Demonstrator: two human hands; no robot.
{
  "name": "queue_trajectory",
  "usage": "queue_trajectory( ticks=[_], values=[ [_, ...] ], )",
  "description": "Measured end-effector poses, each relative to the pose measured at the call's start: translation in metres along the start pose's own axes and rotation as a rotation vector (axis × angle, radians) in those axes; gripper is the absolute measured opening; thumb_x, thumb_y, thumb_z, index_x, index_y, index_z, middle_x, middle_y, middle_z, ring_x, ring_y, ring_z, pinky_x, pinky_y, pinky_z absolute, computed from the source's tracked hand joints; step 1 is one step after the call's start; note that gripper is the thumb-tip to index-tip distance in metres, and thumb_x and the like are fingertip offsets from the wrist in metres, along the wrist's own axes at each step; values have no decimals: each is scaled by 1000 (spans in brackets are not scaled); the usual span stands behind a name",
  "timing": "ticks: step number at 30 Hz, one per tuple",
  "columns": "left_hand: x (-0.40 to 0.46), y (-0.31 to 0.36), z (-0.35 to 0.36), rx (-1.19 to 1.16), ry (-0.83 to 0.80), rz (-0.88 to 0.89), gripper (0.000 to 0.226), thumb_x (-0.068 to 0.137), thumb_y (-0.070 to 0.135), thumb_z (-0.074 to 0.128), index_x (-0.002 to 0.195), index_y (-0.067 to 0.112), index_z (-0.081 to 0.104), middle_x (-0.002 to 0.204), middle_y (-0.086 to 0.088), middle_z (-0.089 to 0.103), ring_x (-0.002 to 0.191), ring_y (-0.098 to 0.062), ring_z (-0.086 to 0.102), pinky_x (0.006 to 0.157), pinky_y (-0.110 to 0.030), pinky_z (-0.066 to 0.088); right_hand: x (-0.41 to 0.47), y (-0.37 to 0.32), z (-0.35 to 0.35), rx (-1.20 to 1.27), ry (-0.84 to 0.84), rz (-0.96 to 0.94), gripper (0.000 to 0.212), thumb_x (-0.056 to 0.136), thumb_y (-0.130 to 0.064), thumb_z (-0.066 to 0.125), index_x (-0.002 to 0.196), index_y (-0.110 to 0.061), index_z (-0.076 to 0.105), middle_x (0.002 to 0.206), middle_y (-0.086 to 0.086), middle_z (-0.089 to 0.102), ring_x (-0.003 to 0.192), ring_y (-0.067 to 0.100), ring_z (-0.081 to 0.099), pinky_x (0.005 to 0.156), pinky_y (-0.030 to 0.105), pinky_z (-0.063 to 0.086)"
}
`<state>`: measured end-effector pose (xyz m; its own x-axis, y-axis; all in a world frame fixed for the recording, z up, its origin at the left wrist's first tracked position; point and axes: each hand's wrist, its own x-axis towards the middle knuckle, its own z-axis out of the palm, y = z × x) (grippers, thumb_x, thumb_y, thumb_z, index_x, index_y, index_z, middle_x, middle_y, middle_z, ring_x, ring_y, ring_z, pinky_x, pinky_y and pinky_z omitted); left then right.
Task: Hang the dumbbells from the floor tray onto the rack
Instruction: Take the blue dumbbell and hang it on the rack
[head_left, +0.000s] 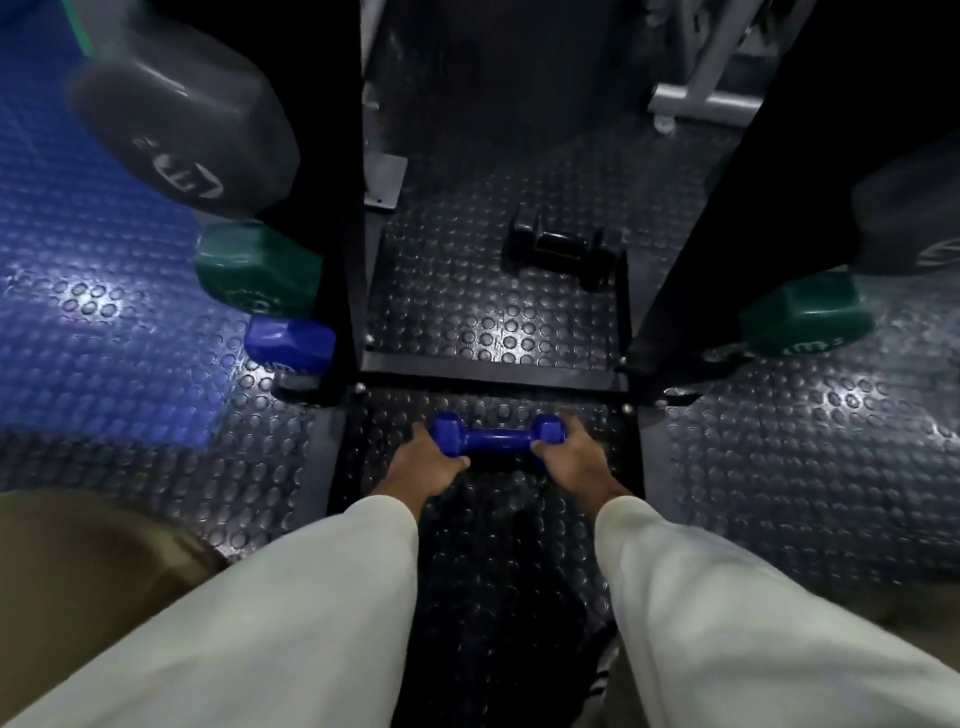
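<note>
At the upper left of the frame a large grey dumbbell head (182, 130) sticks out from the rack upright (345, 208). Below it sit a green head (260, 273) and a blue head (291, 343), all faceted and smooth with a coated sheen. A head or shoulder rising carelessly could knock them.

Low in the centre, the blue dumbbell (498, 439) lies crosswise inside the floor tray (493, 371), just below the tray's black metal crossbar. The left hand (426, 462) grips its left head, thumb curled under; the right hand (569, 460) grips its right head. The glossy coating looks slippery, so a grip on the ends, not the handle, could let it roll out and drop on the studded rubber floor (779, 493). Lifted forward, it could also clip the crossbar.

Above centre, a black dumbbell (563, 252) lies on the floor behind the bar. At right another green head (808, 322) juts from the right upright (691, 270).
</note>
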<state>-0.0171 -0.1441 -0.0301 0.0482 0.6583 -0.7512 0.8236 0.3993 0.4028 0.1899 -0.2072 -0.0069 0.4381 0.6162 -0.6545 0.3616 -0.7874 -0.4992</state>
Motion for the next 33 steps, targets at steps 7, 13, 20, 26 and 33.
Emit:
queue_trajectory(
  ticks=[7,13,20,26,33],
  values=[
    [21,2,17,-80,41,-40,67,88,49,76,140,14,53,136,-12,63,123,-33,60,107,-37,47,30,6,10,169,-13,80,64,92,-35,75,150,-26,50,135,5,63,115,23,58,103,26,42],
    [32,10,22,-65,76,-63,72,91,44,76,143,4,46,142,-18,58,131,-37,56,109,-39,44,55,23,21,294,-45,100,81,78,-32,85,151,-27,51,129,1,65,113,22,65,106,39,52],
    [25,10,21,78,48,-58,76,94,43,72,147,0,37,143,-22,53,129,-39,56,106,-41,48,44,17,18,71,52,48,47,87,-32,81,128,-16,65,119,8,69,99,22,58,89,25,42],
    [0,-25,52,68,-177,-7,77,78,62,80,128,7,59,121,-13,66,100,-26,65,85,-30,52,37,25,17,-35,132,-127,56,87,-18,78,140,-21,61,124,10,71,114,30,66,104,33,48],
    [-15,-41,47,-91,-452,130,58,65,60,88,111,30,69,96,5,79,90,-15,75,95,-40,60,36,20,4,-88,123,-222,58,91,-12,72,145,-28,57,120,11,72,110,31,68,103,34,51]
  ],
)
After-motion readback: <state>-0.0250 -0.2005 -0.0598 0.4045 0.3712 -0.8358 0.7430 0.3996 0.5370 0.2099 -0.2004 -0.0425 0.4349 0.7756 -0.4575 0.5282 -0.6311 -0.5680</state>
